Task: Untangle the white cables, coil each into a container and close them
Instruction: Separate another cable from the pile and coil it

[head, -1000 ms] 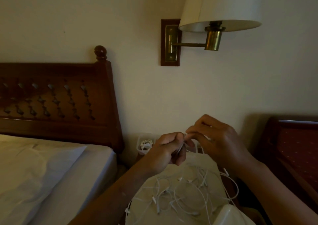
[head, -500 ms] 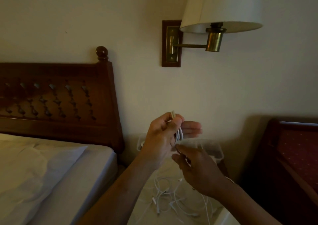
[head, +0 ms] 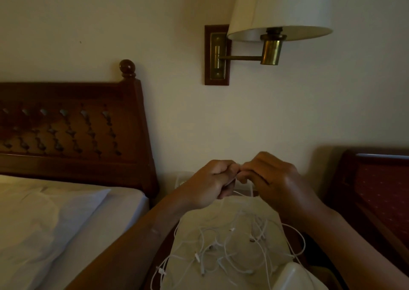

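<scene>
At the near edge I see a pale plastic tub (head: 296, 276), or its lid; the dim light won't let me tell which. Just beyond it the white cables (head: 232, 247) lie in a loose tangle on a cream cloth (head: 199, 221) that covers the worktop, with several plugs showing among the loops and one loop hanging off the right side.

Above the far end of that cloth my hands meet, knuckle to knuckle. The left hand (head: 210, 183) has its fingers curled in, and the right hand (head: 274, 179) is bunched against it; both pinch one strand (head: 251, 191), which drops from between them to the pile. How much of it is already wound inside the left fist I cannot tell.

I judge the step in hand to be coiling this one cable. To do it well I would hold the loops flat and even in the left hand, feed slack with the right in short pulls, and lift so the trailing end slides free of the heap rather than dragging others along.

Behind the hands a clear container (head: 182, 179) stands against the wall, mostly hidden. To the left are the bed (head: 66, 212) and its carved headboard (head: 66, 130); the wall lamp (head: 272, 23) hangs above.
</scene>
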